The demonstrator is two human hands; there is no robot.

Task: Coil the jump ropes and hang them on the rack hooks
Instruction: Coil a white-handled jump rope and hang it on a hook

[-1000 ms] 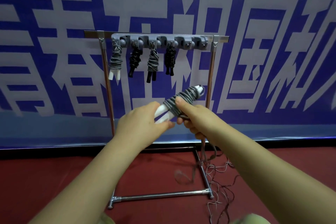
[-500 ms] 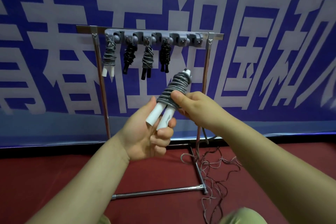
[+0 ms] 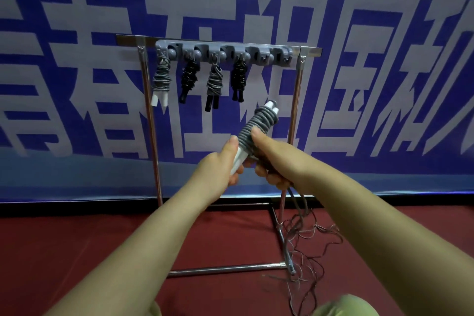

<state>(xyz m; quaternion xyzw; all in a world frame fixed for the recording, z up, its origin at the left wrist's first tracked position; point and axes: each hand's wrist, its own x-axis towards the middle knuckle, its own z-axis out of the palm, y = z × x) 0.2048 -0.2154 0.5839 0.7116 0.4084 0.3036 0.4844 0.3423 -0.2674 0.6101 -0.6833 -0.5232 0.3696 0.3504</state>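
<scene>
head camera view, looking down along two bare forearms toward a metal rack point(image 3: 151, 120) standing on a red floor point(image 3: 77, 251) before a blue banner point(image 3: 359, 84) printed with large pale characters. both hands meet in front of the rack's right post around a grey jump rope point(image 3: 259, 123) wound tightly about its pair of white handles point(image 3: 239, 159), the bundle tilted up and to the right. the left hand point(image 3: 218, 167) grips the lower ends of the handles, thumb laid along them; the right hand point(image 3: 272, 159) curls round the coil just above, thumb pressing the grey turns. the rope's unwound tail point(image 3: 302, 233) drops from under the right hand and lies in a loose tangle on the floor beside the rack's right foot. across the rack's top bar sits a grey hook strip point(image 3: 223, 54) carrying four coiled ropes, left to right: grey with white handles point(image 3: 161, 79), black point(image 3: 189, 79), grey with black handles point(image 3: 214, 84), black point(image 3: 238, 79). the two hooks point(image 3: 275, 58) at the right end hang bare.
</scene>
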